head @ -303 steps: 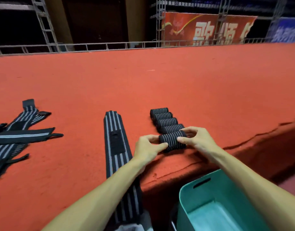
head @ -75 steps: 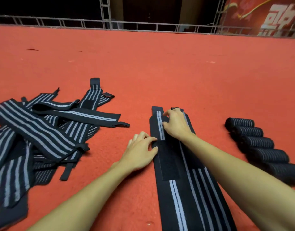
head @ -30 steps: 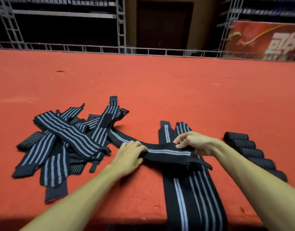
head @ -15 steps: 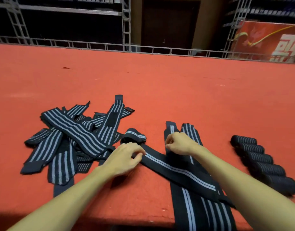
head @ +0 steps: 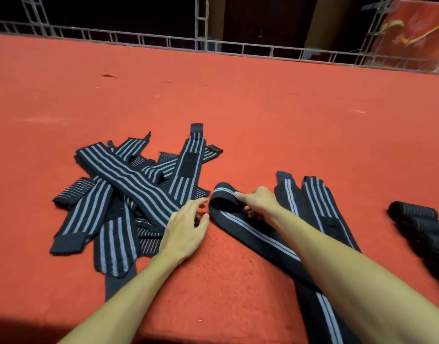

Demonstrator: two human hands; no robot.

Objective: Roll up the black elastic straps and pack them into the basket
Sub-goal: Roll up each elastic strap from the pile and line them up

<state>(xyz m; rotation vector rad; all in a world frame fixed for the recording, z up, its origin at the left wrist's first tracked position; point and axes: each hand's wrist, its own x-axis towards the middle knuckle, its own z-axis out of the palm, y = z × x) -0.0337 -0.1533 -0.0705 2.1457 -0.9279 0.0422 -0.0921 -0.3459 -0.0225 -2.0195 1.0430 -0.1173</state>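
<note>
Strap (head: pixel 250 234), long black elastic with one grey stripe: we are pinching its folded end in our right hand (head: pixel 256 202); our left hand (head: pixel 186 227) is lying relaxed, empty, just beside. Risk we are judging: loose first fold springing open under one-handed grip.
</note>
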